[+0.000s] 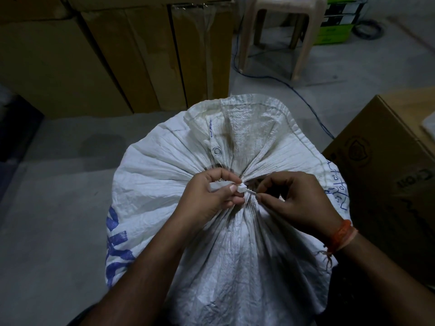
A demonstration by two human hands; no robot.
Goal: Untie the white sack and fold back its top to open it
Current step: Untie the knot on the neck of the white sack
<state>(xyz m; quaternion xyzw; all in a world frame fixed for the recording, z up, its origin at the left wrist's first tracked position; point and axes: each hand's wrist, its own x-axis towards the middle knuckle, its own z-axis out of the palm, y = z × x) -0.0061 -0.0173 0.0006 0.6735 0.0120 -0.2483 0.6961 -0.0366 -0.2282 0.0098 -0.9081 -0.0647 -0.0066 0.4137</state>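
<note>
White woven plastic fills the lower centre of the head view: the white sack (211, 231) stands on the floor, its neck gathered tight at mid-frame, its loose top (249, 123) fanned out above the gather toward the upper centre. A metal eyelet (217, 151) shows just above the left hand.

We read the step as the untying itself, not yet finished. Our left hand (207, 196) has its thumb and fingers (231, 178) closed on a small white tie (242, 188) at the neck, with a flat white tail of it running under the thumb. Our right hand (299, 201) meets it from the right of the frame, its fingertips pinched together on the thin end of that tie. An orange thread band (342, 234) circles the right wrist.

The gather is still closed, so the fold-back has not begun. We judge that the next move calls for working the thin end free of its lock or knot while the left hand steadies the neck; which kind of fastener it is we cannot tell. After that the pleats must be spread and the top turned outward.

The grey floor (58, 184) is bare concrete or the like, dimly lit. Tall cardboard boxes (117, 55) line the upper left, a plastic stool (277, 31) stands at upper centre with a blue cable (303, 95) trailing past it, and another carton (386, 161) sits at the right edge, just beside the sack.
</note>
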